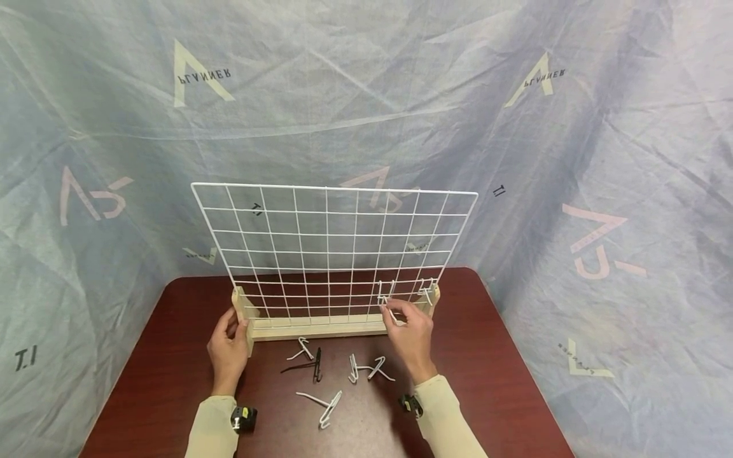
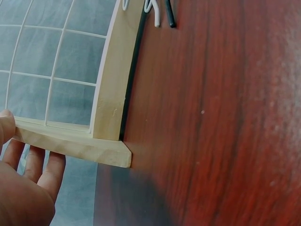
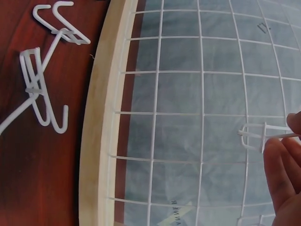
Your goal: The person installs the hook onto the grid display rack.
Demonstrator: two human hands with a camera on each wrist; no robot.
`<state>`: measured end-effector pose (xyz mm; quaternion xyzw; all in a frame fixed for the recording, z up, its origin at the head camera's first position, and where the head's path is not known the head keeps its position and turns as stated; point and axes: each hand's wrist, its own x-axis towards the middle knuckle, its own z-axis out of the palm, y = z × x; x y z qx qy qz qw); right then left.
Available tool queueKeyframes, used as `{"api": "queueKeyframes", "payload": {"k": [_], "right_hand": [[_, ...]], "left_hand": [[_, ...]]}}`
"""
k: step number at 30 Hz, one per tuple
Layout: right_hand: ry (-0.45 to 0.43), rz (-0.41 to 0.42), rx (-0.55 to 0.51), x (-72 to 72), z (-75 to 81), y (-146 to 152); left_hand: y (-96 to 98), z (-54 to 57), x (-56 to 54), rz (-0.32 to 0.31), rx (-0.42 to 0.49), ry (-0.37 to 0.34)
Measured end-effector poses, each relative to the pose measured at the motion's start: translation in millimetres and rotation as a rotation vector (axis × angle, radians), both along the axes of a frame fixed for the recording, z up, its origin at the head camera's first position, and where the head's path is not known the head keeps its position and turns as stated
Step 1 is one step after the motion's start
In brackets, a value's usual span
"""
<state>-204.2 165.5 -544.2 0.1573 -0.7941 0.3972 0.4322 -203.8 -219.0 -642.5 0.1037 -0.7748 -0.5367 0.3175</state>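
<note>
A white wire grid panel (image 1: 335, 188) stands upright in a pale wooden base (image 1: 321, 329). My left hand (image 1: 226, 346) grips the wooden end piece (image 2: 75, 146) on the left, thumb on one side and fingers on the other. At the panel's lower right, my right hand (image 1: 411, 334) pinches the arm of a white wire hook (image 3: 264, 136) between thumb and fingers. That hook's frame lies against the grid wires. Farther right, another white hook (image 1: 425, 291) hangs on the grid near the right end.
Several loose hooks lie on the reddish-brown table (image 1: 149, 381) in front of the base, among them a black hook (image 1: 317, 366) and a white hook (image 1: 331, 407) nearest me. Printed grey sheeting (image 1: 366, 95) hangs behind the table and along both sides.
</note>
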Motion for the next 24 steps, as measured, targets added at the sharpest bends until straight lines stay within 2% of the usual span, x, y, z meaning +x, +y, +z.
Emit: {"api": "queueKeyframes", "payload": {"k": [14, 24], "right_hand": [[-0.070, 0.016, -0.059, 5.4, -10.8, 0.1], [-0.261, 0.010, -0.162, 11.9, -23.7, 2.0]], "left_hand": [[-0.5, 1.2, 2.0, 0.014, 0.012, -0.016], [-0.2, 2.7, 3.2, 0.004, 0.000, -0.014]]}}
